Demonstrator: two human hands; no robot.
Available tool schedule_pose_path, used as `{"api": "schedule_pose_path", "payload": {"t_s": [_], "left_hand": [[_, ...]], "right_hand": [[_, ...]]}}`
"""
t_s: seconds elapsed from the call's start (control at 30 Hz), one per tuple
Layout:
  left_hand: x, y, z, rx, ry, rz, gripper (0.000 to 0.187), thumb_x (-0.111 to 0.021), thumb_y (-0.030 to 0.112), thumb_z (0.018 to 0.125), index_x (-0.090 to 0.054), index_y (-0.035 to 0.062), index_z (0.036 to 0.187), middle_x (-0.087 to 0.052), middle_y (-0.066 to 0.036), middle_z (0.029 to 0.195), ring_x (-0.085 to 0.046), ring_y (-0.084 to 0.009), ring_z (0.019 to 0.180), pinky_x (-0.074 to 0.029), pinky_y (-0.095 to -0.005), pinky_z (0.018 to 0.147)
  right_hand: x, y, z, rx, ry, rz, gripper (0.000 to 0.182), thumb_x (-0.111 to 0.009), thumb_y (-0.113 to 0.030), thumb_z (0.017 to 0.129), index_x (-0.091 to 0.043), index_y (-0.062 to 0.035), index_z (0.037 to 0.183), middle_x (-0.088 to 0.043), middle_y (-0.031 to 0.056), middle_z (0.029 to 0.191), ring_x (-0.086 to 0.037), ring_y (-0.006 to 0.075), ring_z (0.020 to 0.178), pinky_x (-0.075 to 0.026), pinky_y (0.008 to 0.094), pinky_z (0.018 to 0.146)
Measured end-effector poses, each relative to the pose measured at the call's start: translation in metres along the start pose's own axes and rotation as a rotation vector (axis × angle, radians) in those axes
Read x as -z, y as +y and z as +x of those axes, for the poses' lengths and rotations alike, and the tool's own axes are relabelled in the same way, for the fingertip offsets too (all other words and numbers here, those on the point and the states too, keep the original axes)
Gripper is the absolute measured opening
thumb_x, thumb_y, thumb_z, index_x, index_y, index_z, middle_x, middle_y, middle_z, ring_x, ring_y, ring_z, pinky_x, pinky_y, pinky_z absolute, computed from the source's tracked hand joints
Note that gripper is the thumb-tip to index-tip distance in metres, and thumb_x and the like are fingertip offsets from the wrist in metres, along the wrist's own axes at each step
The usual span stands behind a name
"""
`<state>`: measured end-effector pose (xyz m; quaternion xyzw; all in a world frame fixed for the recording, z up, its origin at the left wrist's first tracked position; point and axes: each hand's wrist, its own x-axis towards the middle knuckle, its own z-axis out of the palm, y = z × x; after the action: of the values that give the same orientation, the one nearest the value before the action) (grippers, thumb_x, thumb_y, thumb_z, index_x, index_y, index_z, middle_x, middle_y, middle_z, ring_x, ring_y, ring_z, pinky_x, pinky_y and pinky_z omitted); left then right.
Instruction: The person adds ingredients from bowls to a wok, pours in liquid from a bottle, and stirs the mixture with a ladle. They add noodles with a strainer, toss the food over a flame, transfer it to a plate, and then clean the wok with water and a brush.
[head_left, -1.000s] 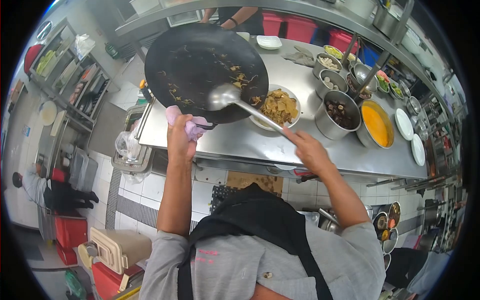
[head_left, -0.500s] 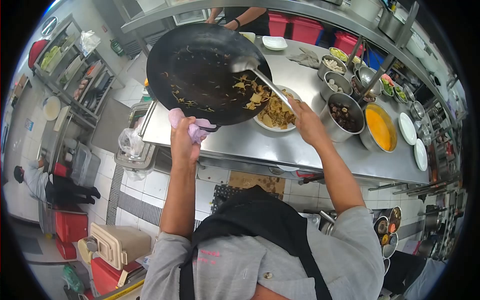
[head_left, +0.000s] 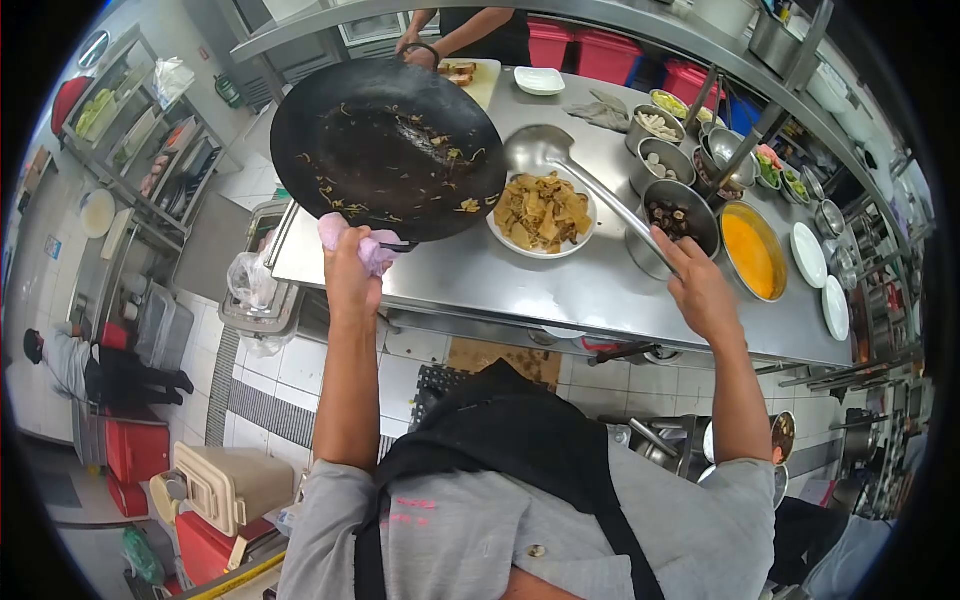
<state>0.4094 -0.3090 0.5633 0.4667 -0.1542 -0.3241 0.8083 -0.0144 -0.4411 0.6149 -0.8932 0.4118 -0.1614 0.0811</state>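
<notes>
My left hand (head_left: 350, 270) is closed around the handle of a large black wok (head_left: 370, 150), with a pink cloth (head_left: 372, 250) between palm and handle. The wok is tilted toward me, and scraps of food cling to its inside. My right hand (head_left: 700, 290) grips the long metal handle of a cooking ladle (head_left: 540, 148); its bowl is held just beyond a white plate (head_left: 545, 252). On that plate lies a heap of stir-fried noodles with pale slices (head_left: 543, 210). The plate stands on the steel counter, right of the wok's rim.
Metal pots, one with dark pieces (head_left: 672, 215) and one with orange liquid (head_left: 752, 250), line the steel counter (head_left: 450, 285) at right. White oval plates (head_left: 808, 255) lie beyond them. Across the counter, a co-worker's hands (head_left: 425, 50) are by a cutting board (head_left: 485, 82). A steel shelf (head_left: 560, 12) runs overhead.
The wok has moved left, away from the plate. My right hand has drawn the ladle out of the wok and to the right, so the heaped food is now fully visible.
</notes>
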Motion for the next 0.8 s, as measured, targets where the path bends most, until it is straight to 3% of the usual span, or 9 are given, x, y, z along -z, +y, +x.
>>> {"api": "schedule_pose_path", "payload": {"t_s": [0.17, 0.37, 0.53, 0.8], "left_hand": [[-0.005, 0.002, -0.014, 0.007, 0.043, -0.051, 0.016, -0.061, 0.01, 0.083, -0.053, 0.0041, 0.096, -0.058, -0.006, 0.081, -0.059, -0.017, 0.063, -0.041, -0.0275, 0.049], [-0.015, 0.007, -0.035, -0.036, 0.024, -0.072, 0.015, -0.061, 0.01, 0.084, -0.053, 0.0042, 0.095, -0.057, -0.007, 0.081, -0.059, -0.0182, 0.067, -0.043, -0.0285, 0.051], [-0.001, 0.002, -0.032, -0.009, 0.078, -0.089, 0.014, -0.061, 0.01, 0.084, -0.054, 0.004, 0.094, -0.057, -0.006, 0.081, -0.06, -0.0184, 0.066, -0.044, -0.0289, 0.052], [0.015, 0.001, -0.024, -0.027, 0.102, -0.098, 0.015, -0.061, 0.01, 0.084, -0.054, 0.0051, 0.096, -0.059, -0.005, 0.082, -0.06, -0.0187, 0.066, -0.045, -0.0291, 0.052]], "right_hand": [[-0.036, -0.02, 0.035, 0.141, 0.093, 0.133, 0.068, -0.051, 0.003, 0.082, -0.044, -0.0189, 0.146, -0.054, 0.0163, 0.107, -0.058, 0.0366, 0.098, -0.048, 0.0449, 0.084], [-0.077, -0.035, 0.069, 0.134, -0.122, 0.162, 0.069, -0.051, 0.003, 0.082, -0.043, -0.0188, 0.147, -0.056, 0.018, 0.11, -0.059, 0.0369, 0.1, -0.048, 0.0448, 0.089], [-0.08, -0.027, 0.073, 0.225, -0.105, 0.16, 0.068, -0.05, 0.003, 0.082, -0.044, -0.0193, 0.146, -0.057, 0.0178, 0.109, -0.061, 0.0367, 0.097, -0.049, 0.0456, 0.087], [0.018, 0.001, 0.021, 0.086, -0.192, -0.198, 0.06, -0.049, -0.003, 0.086, -0.05, -0.0231, 0.142, -0.057, 0.0124, 0.105, -0.064, 0.0326, 0.094, -0.052, 0.0442, 0.082]]}}
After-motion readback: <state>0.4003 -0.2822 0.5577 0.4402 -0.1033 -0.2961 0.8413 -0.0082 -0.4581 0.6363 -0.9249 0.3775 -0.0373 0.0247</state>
